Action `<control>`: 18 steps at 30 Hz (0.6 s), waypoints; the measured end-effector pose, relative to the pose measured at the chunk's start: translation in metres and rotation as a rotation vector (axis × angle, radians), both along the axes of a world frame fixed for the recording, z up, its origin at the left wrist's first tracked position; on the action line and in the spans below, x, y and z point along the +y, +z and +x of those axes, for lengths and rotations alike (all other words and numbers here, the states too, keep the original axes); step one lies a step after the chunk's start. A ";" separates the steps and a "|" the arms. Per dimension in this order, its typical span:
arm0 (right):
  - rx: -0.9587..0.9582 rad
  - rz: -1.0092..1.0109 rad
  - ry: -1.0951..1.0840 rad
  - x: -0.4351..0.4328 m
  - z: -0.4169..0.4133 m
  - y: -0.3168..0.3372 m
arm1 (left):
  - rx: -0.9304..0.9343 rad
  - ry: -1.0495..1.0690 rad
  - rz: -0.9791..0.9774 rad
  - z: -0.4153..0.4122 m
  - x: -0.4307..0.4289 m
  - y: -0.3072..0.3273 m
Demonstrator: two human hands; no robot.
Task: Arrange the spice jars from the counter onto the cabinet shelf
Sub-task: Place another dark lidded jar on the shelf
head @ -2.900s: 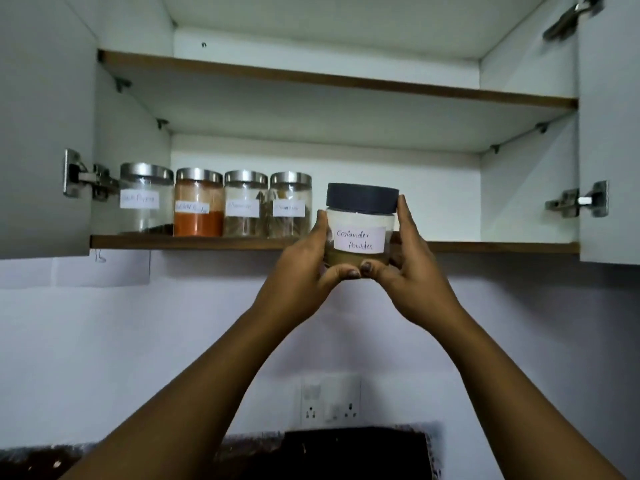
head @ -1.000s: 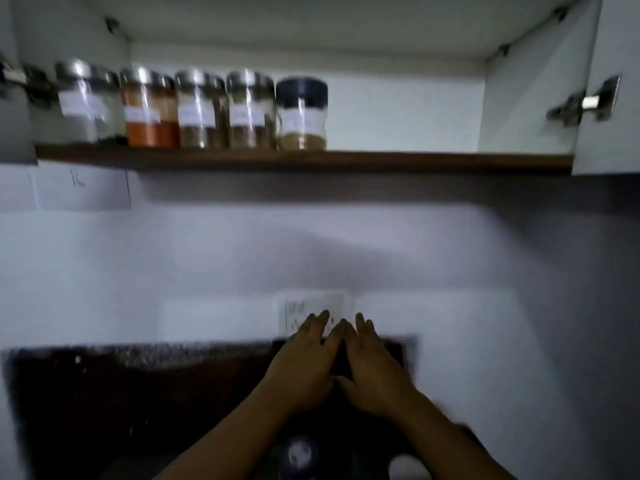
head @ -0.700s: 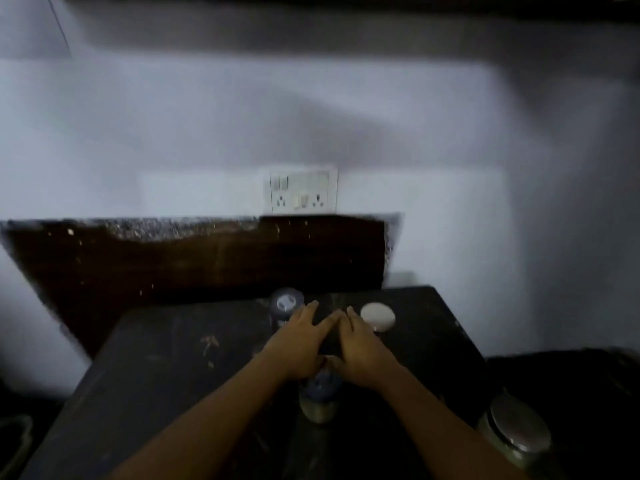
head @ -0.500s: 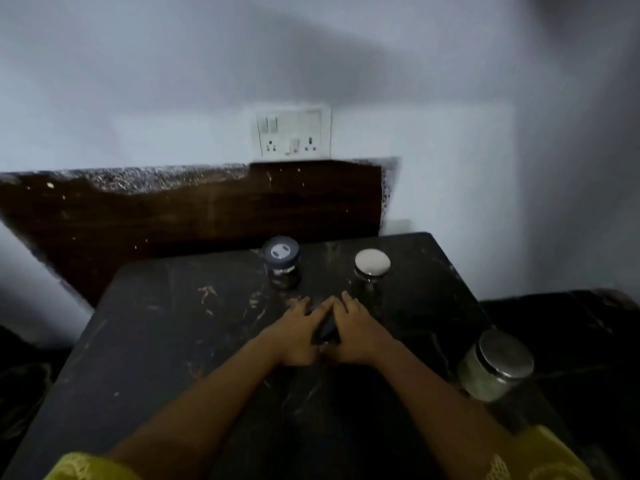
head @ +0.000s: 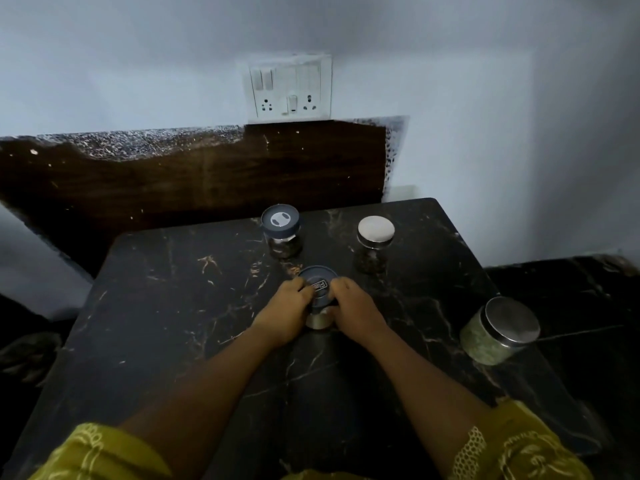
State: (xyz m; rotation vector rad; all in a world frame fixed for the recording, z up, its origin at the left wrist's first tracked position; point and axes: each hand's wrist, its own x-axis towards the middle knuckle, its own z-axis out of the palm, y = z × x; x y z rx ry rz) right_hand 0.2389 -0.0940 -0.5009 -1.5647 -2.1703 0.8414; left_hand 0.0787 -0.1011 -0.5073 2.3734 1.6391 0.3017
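Observation:
On the black marble counter (head: 173,306) stands a small jar with a dark blue lid (head: 318,289). My left hand (head: 285,311) grips its left side and my right hand (head: 356,308) grips its right side, fingers curled round the lid and body. Behind it stand a second blue-lidded jar (head: 281,230) and a steel-lidded jar of dark spice (head: 374,242). A larger steel-lidded jar with greenish contents (head: 498,330) sits near the counter's right edge. The cabinet shelf is out of view.
A white switch and socket plate (head: 289,88) is on the wall above a dark backsplash (head: 173,181). The counter's right edge drops to a lower dark surface (head: 571,289). Yellow patterned sleeves show at the bottom.
The blue-lidded coriander jar was left on the shelf beside the others. The view dropped to the counter, and both hands came down and closed round another blue-lidded jar.

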 end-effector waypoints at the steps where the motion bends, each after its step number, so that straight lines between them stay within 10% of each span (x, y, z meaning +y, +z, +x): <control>1: 0.018 0.009 0.000 0.000 0.000 -0.001 | -0.062 -0.004 0.033 -0.003 0.000 -0.003; 8: 0.246 0.005 0.026 0.014 0.011 0.030 | -0.817 0.261 -0.332 -0.021 0.001 0.014; 18: 0.732 -0.380 -0.113 0.001 -0.021 0.059 | -1.214 0.238 -0.553 -0.049 -0.008 0.055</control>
